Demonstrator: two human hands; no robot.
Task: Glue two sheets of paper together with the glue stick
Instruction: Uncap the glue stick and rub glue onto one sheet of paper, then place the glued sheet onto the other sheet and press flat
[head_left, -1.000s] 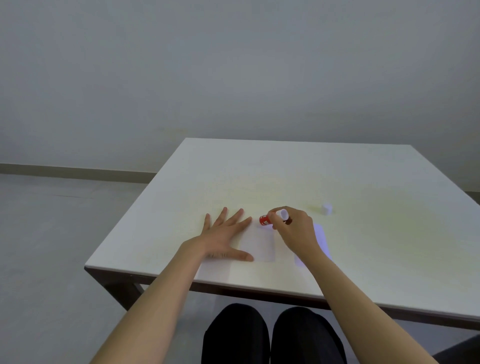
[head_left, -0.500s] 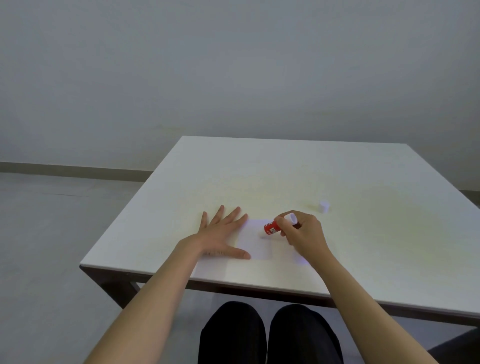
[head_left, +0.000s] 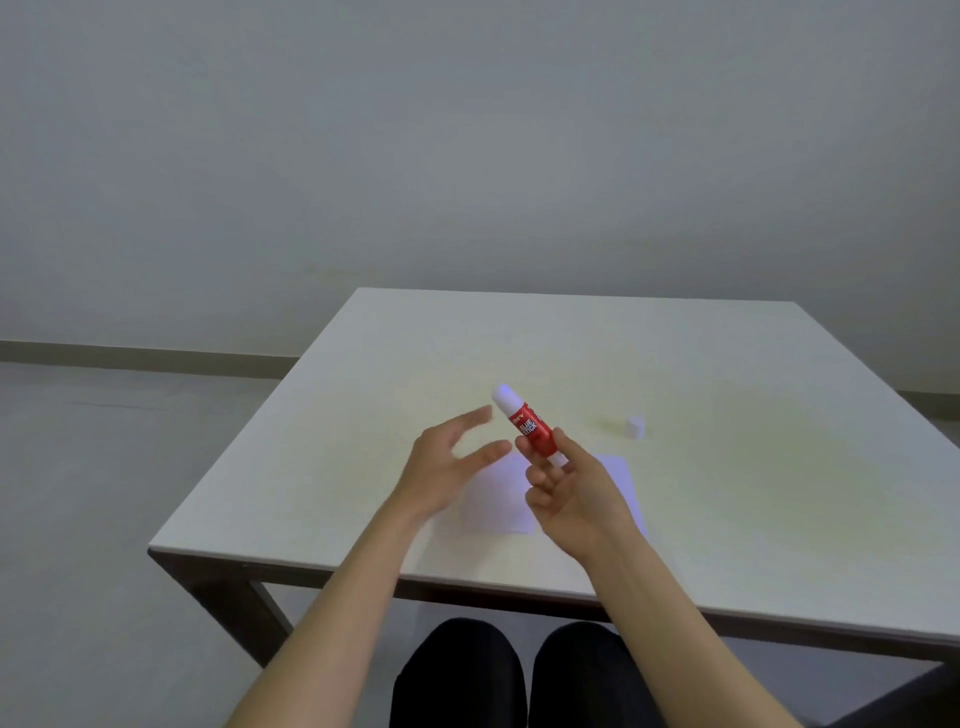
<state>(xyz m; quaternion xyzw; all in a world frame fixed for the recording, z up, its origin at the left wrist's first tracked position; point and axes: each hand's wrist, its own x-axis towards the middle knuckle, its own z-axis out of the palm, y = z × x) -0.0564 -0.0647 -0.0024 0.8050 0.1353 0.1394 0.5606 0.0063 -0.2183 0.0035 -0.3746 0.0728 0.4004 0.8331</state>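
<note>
My right hand (head_left: 574, 496) holds a red glue stick (head_left: 529, 423) by its lower end, raised above the table and tilted, its white tip pointing up and to the left. My left hand (head_left: 447, 470) hovers just left of the stick, fingers spread, holding nothing. Beneath the hands lie two white paper sheets: one (head_left: 493, 506) near the front edge under my left hand, the other (head_left: 621, 480) partly hidden behind my right hand. The glue stick's small white cap (head_left: 635, 427) stands on the table to the right.
The white table (head_left: 753, 493) has its front edge close to my knees (head_left: 511, 675). A grey wall stands behind it, and grey floor lies to the left.
My right hand lifted the glue stick off the paper and turned its tip upward. My left hand rose from lying flat on the sheet and now hovers beside the stick.
</note>
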